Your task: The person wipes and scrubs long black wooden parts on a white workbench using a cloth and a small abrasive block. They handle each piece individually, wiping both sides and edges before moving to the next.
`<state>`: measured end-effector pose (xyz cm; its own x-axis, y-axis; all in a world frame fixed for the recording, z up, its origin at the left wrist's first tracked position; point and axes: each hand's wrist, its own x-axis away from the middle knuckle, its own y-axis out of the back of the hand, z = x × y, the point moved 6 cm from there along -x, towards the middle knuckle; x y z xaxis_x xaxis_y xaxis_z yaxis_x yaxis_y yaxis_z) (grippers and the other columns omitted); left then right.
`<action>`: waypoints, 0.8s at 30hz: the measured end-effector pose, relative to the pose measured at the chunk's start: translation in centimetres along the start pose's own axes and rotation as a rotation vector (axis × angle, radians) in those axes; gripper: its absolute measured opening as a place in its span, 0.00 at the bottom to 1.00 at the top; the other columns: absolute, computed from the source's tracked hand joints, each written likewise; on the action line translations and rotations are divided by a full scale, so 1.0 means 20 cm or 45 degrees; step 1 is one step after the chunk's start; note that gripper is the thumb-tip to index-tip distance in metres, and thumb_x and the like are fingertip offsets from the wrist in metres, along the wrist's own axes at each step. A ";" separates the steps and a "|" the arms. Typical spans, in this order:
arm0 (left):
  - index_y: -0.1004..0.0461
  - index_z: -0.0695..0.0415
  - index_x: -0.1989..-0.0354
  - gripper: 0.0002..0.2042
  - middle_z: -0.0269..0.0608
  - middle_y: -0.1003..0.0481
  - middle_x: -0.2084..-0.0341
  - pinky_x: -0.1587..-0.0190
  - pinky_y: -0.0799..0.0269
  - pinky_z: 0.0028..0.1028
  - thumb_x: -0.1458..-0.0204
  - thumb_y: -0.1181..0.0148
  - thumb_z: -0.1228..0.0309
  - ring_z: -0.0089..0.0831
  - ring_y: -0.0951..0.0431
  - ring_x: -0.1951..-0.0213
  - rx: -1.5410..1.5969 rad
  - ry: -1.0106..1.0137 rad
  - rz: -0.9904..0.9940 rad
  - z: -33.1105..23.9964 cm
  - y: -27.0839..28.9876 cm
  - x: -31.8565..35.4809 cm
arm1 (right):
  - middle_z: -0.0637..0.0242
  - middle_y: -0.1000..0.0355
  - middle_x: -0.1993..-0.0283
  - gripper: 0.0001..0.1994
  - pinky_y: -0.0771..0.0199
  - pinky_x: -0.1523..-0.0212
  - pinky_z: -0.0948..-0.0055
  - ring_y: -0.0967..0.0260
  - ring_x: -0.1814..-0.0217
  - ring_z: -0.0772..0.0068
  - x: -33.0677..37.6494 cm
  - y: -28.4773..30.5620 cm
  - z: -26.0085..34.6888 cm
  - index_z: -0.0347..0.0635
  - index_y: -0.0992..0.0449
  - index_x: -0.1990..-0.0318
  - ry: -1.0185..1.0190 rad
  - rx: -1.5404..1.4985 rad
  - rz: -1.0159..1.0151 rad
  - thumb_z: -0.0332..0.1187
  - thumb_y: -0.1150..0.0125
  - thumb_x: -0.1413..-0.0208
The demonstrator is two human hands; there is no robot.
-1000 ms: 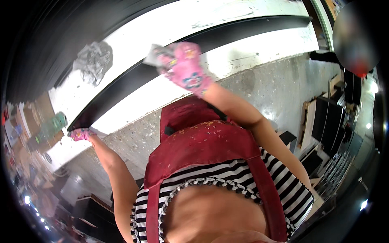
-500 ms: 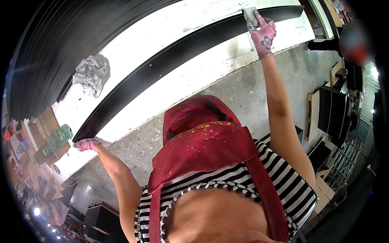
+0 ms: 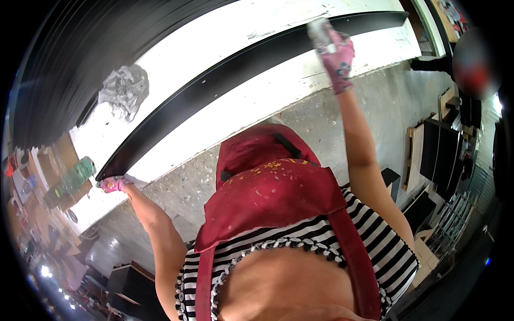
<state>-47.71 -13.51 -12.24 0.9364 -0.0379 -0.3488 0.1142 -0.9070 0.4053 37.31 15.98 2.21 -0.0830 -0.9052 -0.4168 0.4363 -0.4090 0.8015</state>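
A long, narrow black board (image 3: 176,109) lies across a white, scuffed worktable (image 3: 251,99) and looks bowed in this view. My left hand (image 3: 114,184), in a pink flowered glove, grips the board's near left end; its fingertips are partly hidden. Toward the far right end, my right hand (image 3: 337,58) in a matching glove holds a light-grey pad (image 3: 319,33) against or just over the board's face. Motion smears the pad, so its exact kind is unclear. Small light spots dot the board's surface.
A crumpled grey cloth (image 3: 124,92) lies behind the board, beside a large stack of black panels (image 3: 69,59). A green plastic bottle (image 3: 77,174) is by the table's left end. Another person's dark sleeve (image 3: 428,64) shows at right, near stacked black boards (image 3: 439,152).
My right hand has moved left and slightly nearer along the board with the grey pad. My left hand keeps its hold on the board's end.
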 end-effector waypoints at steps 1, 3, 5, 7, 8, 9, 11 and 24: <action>0.30 0.58 0.79 0.16 0.34 0.34 0.84 0.79 0.41 0.30 0.40 0.56 0.66 0.28 0.35 0.82 0.000 -0.002 -0.007 0.04 0.01 -0.02 | 0.60 0.31 0.56 0.31 0.31 0.50 0.61 0.35 0.52 0.62 -0.03 0.00 -0.13 0.55 0.29 0.41 -0.132 -0.145 -0.015 0.46 0.31 0.56; 0.30 0.58 0.79 0.16 0.34 0.34 0.84 0.79 0.41 0.31 0.40 0.57 0.66 0.29 0.34 0.82 -0.018 -0.011 -0.018 0.07 0.02 -0.03 | 0.60 0.31 0.55 0.29 0.32 0.51 0.63 0.35 0.52 0.63 -0.05 0.09 0.06 0.54 0.26 0.44 0.055 0.277 -0.073 0.44 0.30 0.57; 0.30 0.58 0.78 0.16 0.34 0.33 0.84 0.79 0.41 0.31 0.40 0.57 0.66 0.29 0.34 0.82 -0.033 -0.019 -0.020 0.08 0.02 -0.04 | 0.59 0.32 0.57 0.29 0.32 0.52 0.63 0.36 0.53 0.59 0.02 0.03 0.21 0.57 0.26 0.44 0.099 0.065 0.058 0.43 0.30 0.58; 0.30 0.58 0.78 0.16 0.34 0.33 0.84 0.79 0.41 0.31 0.40 0.57 0.66 0.29 0.34 0.82 -0.035 -0.034 -0.030 0.11 0.05 -0.05 | 0.59 0.32 0.52 0.27 0.33 0.53 0.59 0.36 0.51 0.56 0.15 -0.06 0.48 0.56 0.28 0.44 0.291 0.094 0.147 0.43 0.34 0.55; 0.30 0.58 0.78 0.16 0.34 0.33 0.84 0.79 0.41 0.31 0.40 0.57 0.66 0.29 0.34 0.82 -0.033 -0.065 -0.032 0.12 0.06 -0.07 | 0.60 0.33 0.51 0.24 0.34 0.52 0.57 0.37 0.49 0.57 0.20 -0.08 0.63 0.55 0.28 0.46 0.351 0.048 0.205 0.43 0.37 0.53; 0.29 0.58 0.78 0.16 0.34 0.33 0.84 0.79 0.41 0.31 0.40 0.57 0.65 0.29 0.34 0.82 -0.036 -0.102 -0.038 0.14 0.09 -0.09 | 0.61 0.33 0.51 0.21 0.35 0.51 0.56 0.37 0.47 0.58 0.25 -0.12 0.78 0.55 0.29 0.48 0.413 -0.011 0.268 0.44 0.39 0.50; 0.29 0.57 0.75 0.16 0.34 0.32 0.83 0.79 0.40 0.29 0.39 0.59 0.64 0.28 0.34 0.82 -0.063 0.196 -0.024 0.15 0.02 -0.02 | 0.63 0.32 0.53 0.14 0.34 0.51 0.58 0.36 0.47 0.61 0.36 -0.19 1.03 0.52 0.27 0.57 0.651 0.033 0.267 0.44 0.41 0.49; 0.28 0.55 0.65 0.07 0.28 0.32 0.78 0.76 0.36 0.24 0.39 0.54 0.70 0.21 0.32 0.78 -0.220 -0.055 -0.081 0.05 0.04 -0.02 | 0.61 0.33 0.49 0.24 0.33 0.54 0.63 0.34 0.51 0.64 0.56 -0.67 1.31 0.47 0.34 0.48 0.173 -0.958 1.180 0.53 0.50 0.45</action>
<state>-48.35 -14.67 -12.48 0.9108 -0.0044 -0.4127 0.2313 -0.8228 0.5192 7.06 8.35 -1.84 0.6142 -0.7818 0.1076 0.6982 0.6018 0.3877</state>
